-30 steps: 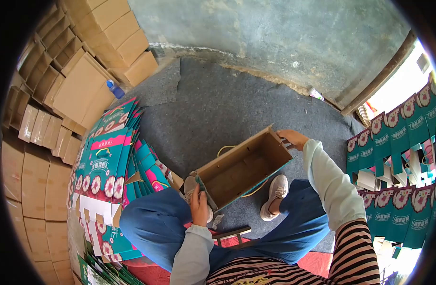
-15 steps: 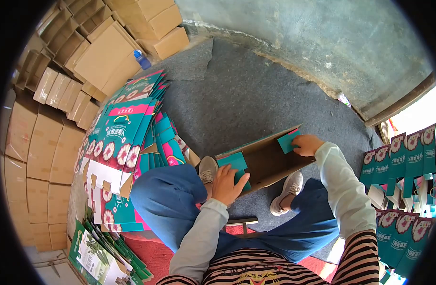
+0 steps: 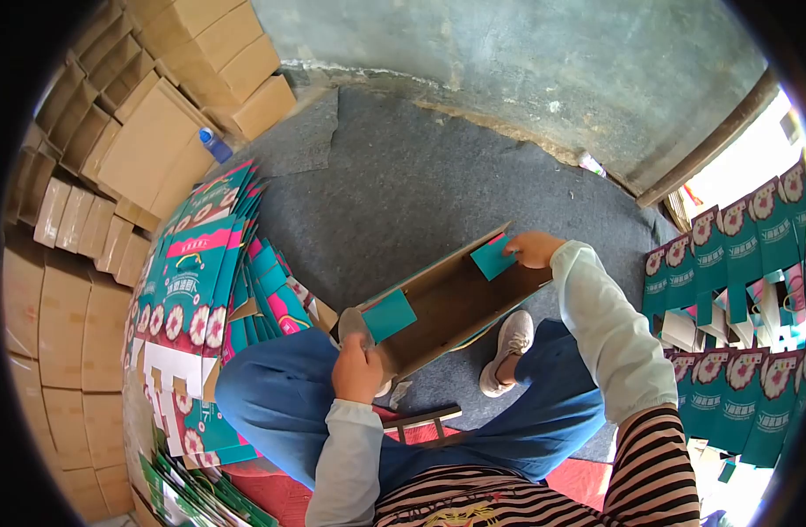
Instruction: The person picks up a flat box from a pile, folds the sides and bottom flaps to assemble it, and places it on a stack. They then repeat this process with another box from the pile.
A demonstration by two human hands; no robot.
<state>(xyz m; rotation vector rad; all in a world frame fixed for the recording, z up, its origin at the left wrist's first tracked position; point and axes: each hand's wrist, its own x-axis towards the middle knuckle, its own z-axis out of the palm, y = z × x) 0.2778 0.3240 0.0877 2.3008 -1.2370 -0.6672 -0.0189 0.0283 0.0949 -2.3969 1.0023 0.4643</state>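
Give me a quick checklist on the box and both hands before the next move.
1. Box open side facing up: ok, its brown inside shows.
2. Left teal flap turned in over the opening: ok.
3. Right teal flap turned in too: ok.
4. Opening fully covered: not ok, the middle between the flaps is open.
5. Firm hold by left hand and right hand: cannot tell; they are at opposite ends.
6. Blue bottle away from the box: ok, it stands apart.
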